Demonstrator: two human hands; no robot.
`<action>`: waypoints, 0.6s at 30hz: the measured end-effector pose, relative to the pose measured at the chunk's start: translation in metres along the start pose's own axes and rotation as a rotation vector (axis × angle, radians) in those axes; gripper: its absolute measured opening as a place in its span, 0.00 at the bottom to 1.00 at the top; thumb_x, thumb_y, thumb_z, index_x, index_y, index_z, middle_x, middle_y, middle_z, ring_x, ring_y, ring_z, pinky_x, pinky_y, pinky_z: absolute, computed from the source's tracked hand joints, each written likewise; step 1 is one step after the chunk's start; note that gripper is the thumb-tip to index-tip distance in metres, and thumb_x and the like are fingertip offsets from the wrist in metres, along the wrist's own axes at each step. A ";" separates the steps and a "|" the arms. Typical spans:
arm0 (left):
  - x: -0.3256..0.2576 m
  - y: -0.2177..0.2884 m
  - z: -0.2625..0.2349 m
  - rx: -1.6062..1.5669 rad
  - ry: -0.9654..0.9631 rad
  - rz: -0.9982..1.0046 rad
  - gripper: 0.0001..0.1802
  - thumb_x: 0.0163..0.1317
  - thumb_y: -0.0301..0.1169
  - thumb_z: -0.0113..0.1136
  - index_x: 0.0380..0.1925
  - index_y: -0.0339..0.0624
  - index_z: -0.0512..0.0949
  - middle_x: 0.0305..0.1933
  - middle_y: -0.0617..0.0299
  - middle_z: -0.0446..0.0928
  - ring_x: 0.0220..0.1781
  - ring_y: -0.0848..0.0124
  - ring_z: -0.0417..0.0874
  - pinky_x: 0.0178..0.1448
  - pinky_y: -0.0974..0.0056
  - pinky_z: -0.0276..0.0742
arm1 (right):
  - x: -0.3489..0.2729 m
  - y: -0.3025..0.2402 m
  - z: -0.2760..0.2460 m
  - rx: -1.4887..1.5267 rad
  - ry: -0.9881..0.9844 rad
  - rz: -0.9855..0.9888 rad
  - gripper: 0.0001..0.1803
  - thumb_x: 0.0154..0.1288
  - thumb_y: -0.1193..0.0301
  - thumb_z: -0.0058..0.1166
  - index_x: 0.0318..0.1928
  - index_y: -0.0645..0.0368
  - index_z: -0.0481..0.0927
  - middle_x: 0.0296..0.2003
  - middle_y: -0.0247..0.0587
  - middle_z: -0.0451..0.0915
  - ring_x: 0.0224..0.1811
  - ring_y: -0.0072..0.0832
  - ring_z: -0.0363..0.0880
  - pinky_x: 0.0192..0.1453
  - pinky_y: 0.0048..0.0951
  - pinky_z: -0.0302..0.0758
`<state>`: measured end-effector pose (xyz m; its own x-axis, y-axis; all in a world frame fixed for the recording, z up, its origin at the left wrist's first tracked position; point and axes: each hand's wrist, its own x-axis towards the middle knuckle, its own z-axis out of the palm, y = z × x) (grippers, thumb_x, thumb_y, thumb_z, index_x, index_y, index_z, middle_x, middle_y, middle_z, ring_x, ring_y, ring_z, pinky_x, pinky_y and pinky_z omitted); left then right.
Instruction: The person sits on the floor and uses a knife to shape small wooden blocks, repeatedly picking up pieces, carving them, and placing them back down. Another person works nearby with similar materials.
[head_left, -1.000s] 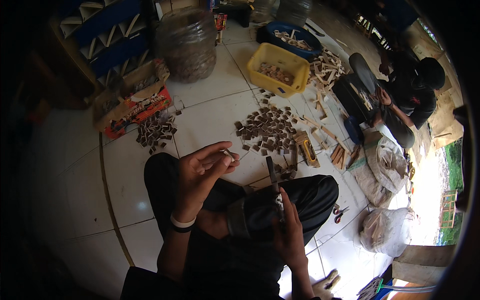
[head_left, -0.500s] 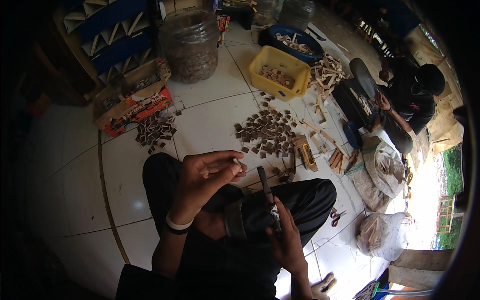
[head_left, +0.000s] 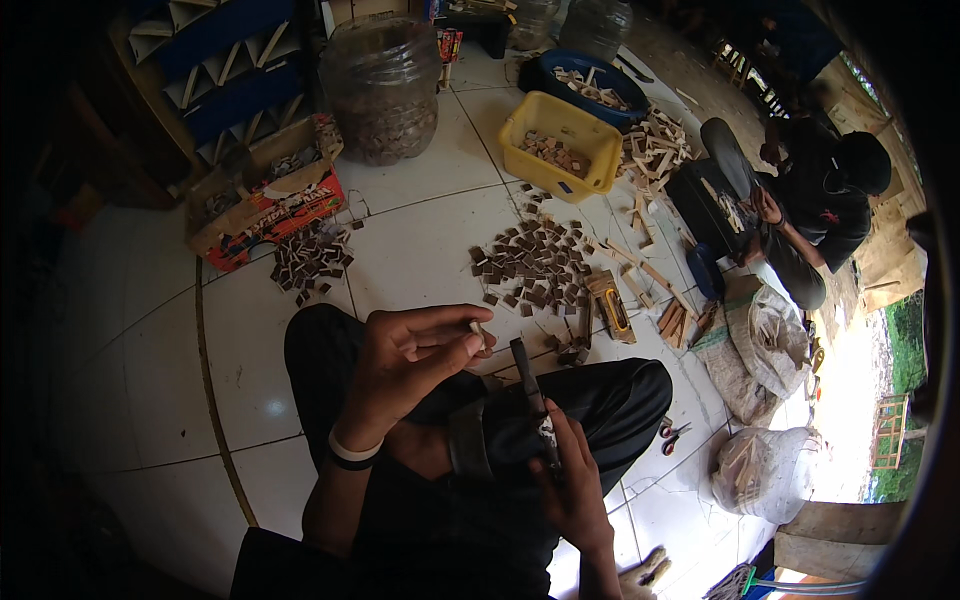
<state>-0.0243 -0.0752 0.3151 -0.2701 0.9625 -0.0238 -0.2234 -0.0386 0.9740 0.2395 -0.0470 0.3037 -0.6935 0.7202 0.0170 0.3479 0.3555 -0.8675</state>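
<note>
While grasping a dark flat-bladed tool [head_left: 528,378] in the right hand [head_left: 575,475], pinching a small pale piece [head_left: 477,328] between the fingers of the left hand [head_left: 400,350], near the tool's tip but not touching. Judging by the dark squares [head_left: 535,260] heaped on the tiled floor [head_left: 400,235] beyond, seemingly well into the work, though impossible to sort finished from unfinished. Farther off, more small pieces [head_left: 555,153] in a yellow tub [head_left: 545,180], then pale sticks [head_left: 595,90] in a blue basin [head_left: 634,117], possibly suggesting plenty left.

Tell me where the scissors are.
In the head view, the scissors lie right of centre on the floor, just right of the person's right knee.
</note>
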 end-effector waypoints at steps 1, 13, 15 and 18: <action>0.000 0.000 0.000 0.003 0.007 -0.005 0.18 0.73 0.25 0.64 0.60 0.27 0.81 0.47 0.50 0.89 0.55 0.67 0.90 0.64 0.64 0.85 | 0.000 0.000 0.000 -0.011 0.003 -0.010 0.37 0.71 0.81 0.58 0.78 0.65 0.63 0.64 0.60 0.75 0.67 0.53 0.77 0.71 0.41 0.71; 0.000 -0.008 0.016 -0.160 0.028 0.055 0.28 0.74 0.29 0.66 0.70 0.30 0.72 0.54 0.47 0.87 0.62 0.63 0.87 0.69 0.60 0.82 | 0.001 -0.006 0.009 -0.026 0.055 -0.020 0.38 0.67 0.86 0.55 0.78 0.63 0.65 0.52 0.56 0.78 0.49 0.49 0.80 0.56 0.37 0.76; 0.001 -0.009 0.018 -0.165 -0.048 0.017 0.29 0.74 0.28 0.66 0.71 0.30 0.70 0.55 0.46 0.87 0.64 0.62 0.86 0.69 0.61 0.82 | 0.000 -0.007 0.011 -0.027 0.046 -0.006 0.38 0.67 0.86 0.55 0.77 0.63 0.65 0.52 0.56 0.78 0.49 0.49 0.80 0.56 0.38 0.76; 0.004 -0.013 0.018 -0.203 -0.086 -0.032 0.23 0.73 0.25 0.66 0.65 0.28 0.76 0.52 0.45 0.88 0.60 0.63 0.88 0.67 0.62 0.83 | -0.001 -0.007 0.012 -0.030 0.057 -0.027 0.37 0.67 0.86 0.55 0.77 0.63 0.66 0.52 0.57 0.78 0.49 0.50 0.81 0.56 0.38 0.77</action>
<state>-0.0056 -0.0656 0.3068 -0.1805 0.9832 -0.0262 -0.4172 -0.0524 0.9073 0.2302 -0.0579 0.3036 -0.6657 0.7430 0.0691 0.3494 0.3921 -0.8510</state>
